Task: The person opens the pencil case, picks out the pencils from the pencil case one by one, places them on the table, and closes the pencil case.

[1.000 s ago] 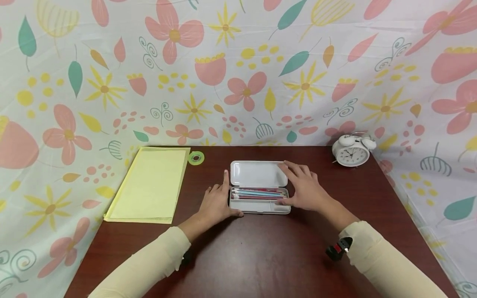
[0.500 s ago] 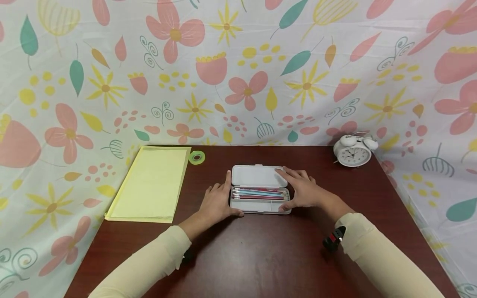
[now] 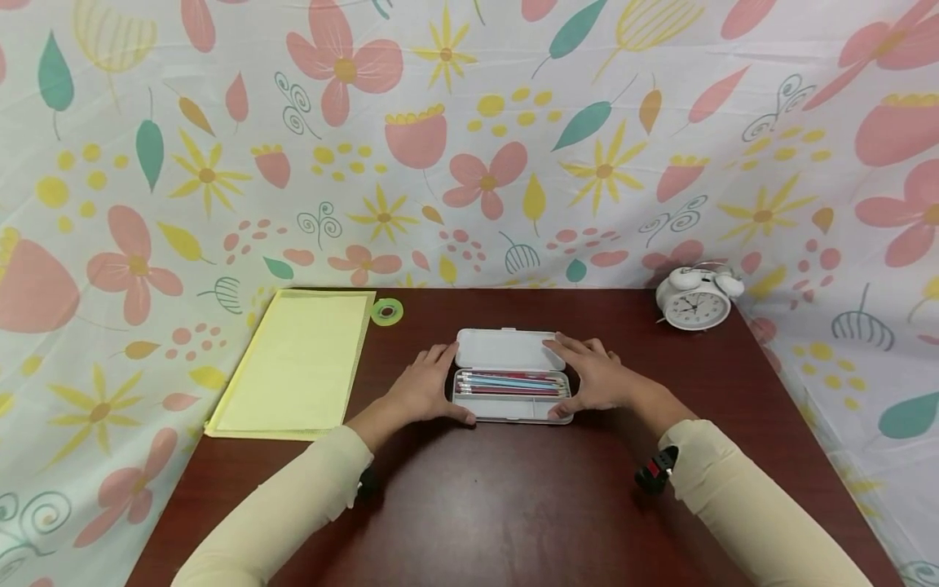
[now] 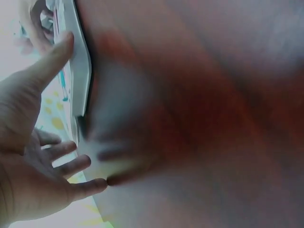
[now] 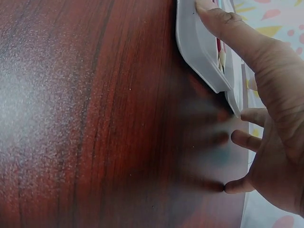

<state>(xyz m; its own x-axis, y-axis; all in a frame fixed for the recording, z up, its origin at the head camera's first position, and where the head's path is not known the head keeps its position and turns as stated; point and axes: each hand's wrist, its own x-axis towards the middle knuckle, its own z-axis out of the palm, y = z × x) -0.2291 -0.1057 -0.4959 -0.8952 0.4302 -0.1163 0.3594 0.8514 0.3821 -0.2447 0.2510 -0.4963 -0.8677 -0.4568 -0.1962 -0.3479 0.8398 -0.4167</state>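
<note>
A white pencil case [image 3: 513, 410] lies open on the dark wooden table, its lid [image 3: 502, 349] tipped back behind it. Several pencils [image 3: 509, 382], red and light blue, fill the rear compartment; the front one is divided by a thin wall. My left hand [image 3: 421, 387] rests at the case's left end, thumb on the front corner and forefinger by the lid's edge. At the other end, my right hand [image 3: 603, 377] has its thumb on the front right corner and fingers on the lid. In both wrist views the remaining fingers are spread.
To the left lies a yellow zip folder [image 3: 293, 363], with a green tape roll [image 3: 386, 311] beside its upper corner. A white alarm clock [image 3: 697, 297] stands at the back right. A flowered cloth [image 3: 469, 147] hangs behind the table [image 3: 477, 505].
The lid has tilted farther back, with my right fingers following it and the right thumb shifting to the front corner. My left forefinger, earlier pointing up, has come down beside the lid.
</note>
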